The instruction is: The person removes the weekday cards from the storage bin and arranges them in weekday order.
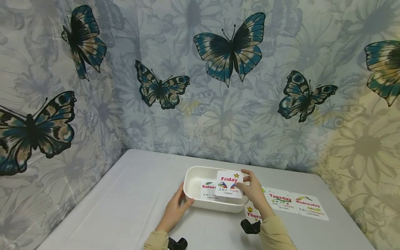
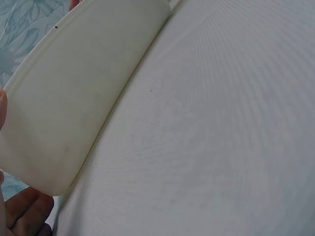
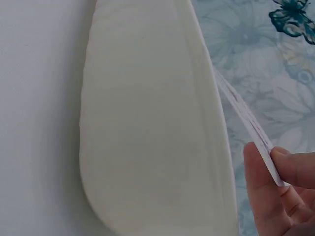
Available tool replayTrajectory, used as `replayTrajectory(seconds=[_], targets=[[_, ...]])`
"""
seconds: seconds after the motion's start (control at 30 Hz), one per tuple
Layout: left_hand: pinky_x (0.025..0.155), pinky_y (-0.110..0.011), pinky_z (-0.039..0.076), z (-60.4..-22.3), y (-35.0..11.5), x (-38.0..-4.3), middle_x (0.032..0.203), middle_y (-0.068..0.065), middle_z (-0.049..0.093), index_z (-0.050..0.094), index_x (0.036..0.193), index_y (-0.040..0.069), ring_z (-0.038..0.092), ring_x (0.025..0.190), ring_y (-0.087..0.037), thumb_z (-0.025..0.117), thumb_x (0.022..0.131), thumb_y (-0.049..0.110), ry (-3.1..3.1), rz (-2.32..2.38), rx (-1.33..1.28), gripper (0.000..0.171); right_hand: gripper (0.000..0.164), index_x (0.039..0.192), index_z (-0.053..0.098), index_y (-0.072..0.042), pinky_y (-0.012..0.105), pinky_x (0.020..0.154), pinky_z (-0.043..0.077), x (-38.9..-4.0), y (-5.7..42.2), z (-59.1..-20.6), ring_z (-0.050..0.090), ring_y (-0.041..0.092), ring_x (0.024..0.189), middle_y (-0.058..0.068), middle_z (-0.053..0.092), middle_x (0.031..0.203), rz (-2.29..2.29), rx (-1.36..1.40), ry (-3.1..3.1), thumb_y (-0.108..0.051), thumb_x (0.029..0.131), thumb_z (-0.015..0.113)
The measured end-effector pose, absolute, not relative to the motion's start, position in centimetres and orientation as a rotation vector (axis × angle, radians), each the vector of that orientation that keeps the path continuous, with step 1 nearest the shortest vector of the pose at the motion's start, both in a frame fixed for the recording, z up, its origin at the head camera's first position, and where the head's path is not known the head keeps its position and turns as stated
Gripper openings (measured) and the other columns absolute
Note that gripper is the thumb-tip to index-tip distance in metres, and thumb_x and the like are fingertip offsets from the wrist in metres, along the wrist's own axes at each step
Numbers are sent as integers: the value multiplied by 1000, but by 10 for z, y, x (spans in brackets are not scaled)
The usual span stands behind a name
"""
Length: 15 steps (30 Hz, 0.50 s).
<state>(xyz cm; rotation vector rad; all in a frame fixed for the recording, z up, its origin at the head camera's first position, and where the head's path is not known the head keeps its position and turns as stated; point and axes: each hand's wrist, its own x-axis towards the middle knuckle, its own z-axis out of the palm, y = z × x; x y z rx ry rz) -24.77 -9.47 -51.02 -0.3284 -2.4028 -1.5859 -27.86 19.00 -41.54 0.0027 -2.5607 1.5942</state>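
A white plastic basin [image 1: 215, 206] stands on the table, its side filling much of both wrist views. My left hand [image 1: 175, 208] grips its left end, thumb at the front rim and fingers along the side. Over the basin's right part, my right hand [image 1: 252, 189] pinches the "Friday" card [image 1: 229, 184] by its right edge. That card [image 3: 251, 125] appears nearly edge-on in the right wrist view, between thumb and fingers. Inside the basin lies a "Saturday" card [image 1: 207, 192], partly covered by the "Friday" card.
Right of the basin, a "Tuesday" card [image 1: 281, 200] and a "Wednesday" card [image 1: 310, 206] lie side by side. A "Thursday" card [image 1: 251, 213] sits in front, partly hidden by my right wrist. Butterfly-patterned cloth [image 1: 218, 114] hangs behind the white table [image 1: 125, 194].
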Motion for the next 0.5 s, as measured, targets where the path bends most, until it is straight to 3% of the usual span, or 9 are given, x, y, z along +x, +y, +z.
replayTrajectory(seconds=[0.27,0.5], targets=[[102,-48,31,-508,-95,-247,137,-10,43,21,149,11,43,123,-24,64,85,45,-2412,-1608,-317,84,60,141,30,-2,27,61,53,-258,228,-430,60,15,74,20,51,108,1763,-37,-2368,-8,90,61],[102,-48,31,-509,-95,-248,138,-11,41,20,149,10,42,123,-25,64,86,43,-2415,-1614,-326,83,70,143,26,-3,24,59,52,-244,275,-446,60,11,72,6,52,98,1836,-105,-2313,-20,88,66]])
